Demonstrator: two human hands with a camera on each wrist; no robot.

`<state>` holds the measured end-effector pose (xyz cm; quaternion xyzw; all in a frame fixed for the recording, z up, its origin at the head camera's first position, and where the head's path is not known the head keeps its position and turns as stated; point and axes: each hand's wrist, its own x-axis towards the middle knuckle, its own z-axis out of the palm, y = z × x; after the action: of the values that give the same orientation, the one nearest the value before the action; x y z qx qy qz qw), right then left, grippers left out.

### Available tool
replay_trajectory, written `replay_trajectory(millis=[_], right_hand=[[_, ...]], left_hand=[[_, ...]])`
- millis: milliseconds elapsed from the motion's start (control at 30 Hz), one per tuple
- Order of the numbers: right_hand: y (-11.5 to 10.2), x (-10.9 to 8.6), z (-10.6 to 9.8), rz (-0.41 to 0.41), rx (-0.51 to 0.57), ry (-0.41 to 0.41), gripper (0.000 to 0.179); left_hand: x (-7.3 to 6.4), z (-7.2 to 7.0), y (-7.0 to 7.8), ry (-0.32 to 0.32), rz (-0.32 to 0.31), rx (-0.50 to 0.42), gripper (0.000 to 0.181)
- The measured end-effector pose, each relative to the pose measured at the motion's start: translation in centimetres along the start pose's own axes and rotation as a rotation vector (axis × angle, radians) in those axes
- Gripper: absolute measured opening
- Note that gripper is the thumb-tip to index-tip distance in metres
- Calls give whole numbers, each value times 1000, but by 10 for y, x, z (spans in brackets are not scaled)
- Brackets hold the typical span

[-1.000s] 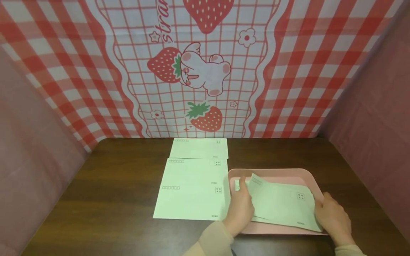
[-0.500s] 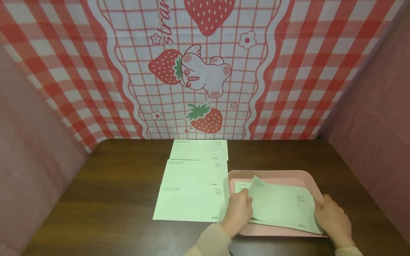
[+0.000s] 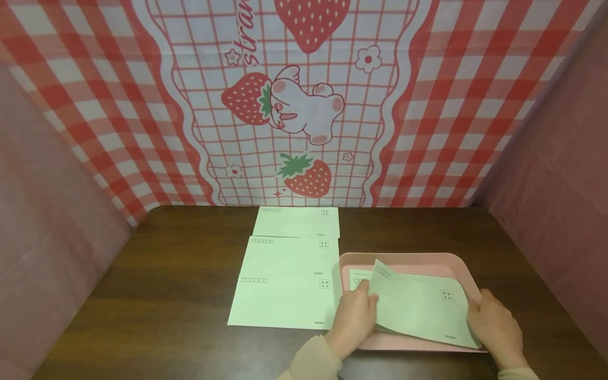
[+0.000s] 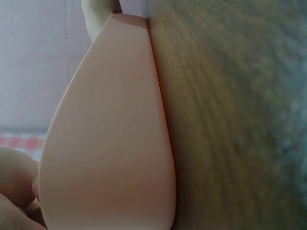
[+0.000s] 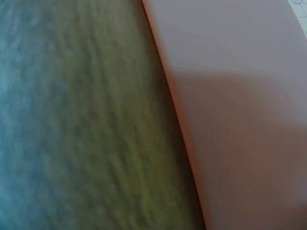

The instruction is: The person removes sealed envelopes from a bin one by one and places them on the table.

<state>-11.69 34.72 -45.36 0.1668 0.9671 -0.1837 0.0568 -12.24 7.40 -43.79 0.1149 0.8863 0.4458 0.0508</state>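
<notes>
A pale green envelope [image 3: 418, 306] with printed boxes at its corners lies slanted over the pink tray [image 3: 408, 258]. Its upper left corner lifts and its sheet bows a little. My left hand [image 3: 353, 319] pinches its left edge, fingers partly hidden. At the opposite end my right hand [image 3: 496, 327] holds the envelope's right edge beside the tray's right rim. More envelopes [image 3: 359, 274] show beneath, inside the tray. In the left wrist view, the left fingers [image 4: 17, 184] sit by the tray wall [image 4: 105, 124]. The right wrist view shows only tray wall [image 5: 240, 124] and wood.
Three overlapping envelopes [image 3: 280, 303] form a column on the brown table [image 3: 157, 285], just left of the tray. A red checked strawberry cloth [image 3: 304, 174] hangs behind the table. Pink cloth walls [image 3: 551, 158] stand at both sides.
My left thumb has come down from pointing up to the envelope's left edge. The top envelope now bows more. The right hand has barely moved.
</notes>
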Motion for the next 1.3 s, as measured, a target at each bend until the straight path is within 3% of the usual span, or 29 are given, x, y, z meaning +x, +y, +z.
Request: replay_trajectory(millis=[200, 433, 667, 800, 933, 1033, 1300], right_hand=[[1, 0, 1, 5, 9, 4, 43], [2, 1, 2, 8, 8, 2, 43], [2, 0, 0, -11, 8, 6, 42], [1, 0, -1, -8, 7, -7, 43], [1, 0, -2, -1, 7, -16, 46], [1, -1, -1, 6, 7, -18, 46], [0, -2, -2, -11, 13, -9, 43]], left_hand=[[-4, 0, 1, 59, 44, 168, 21], [-5, -1, 0, 114, 81, 173, 20], [-6, -8, -4, 212, 184, 266, 38], [-6, -12, -7, 221, 231, 292, 39], [-7, -17, -8, 198, 307, 337, 31], [-8, -22, -9, 145, 334, 360, 23], [-10, -39, -12, -50, 271, 287, 13]])
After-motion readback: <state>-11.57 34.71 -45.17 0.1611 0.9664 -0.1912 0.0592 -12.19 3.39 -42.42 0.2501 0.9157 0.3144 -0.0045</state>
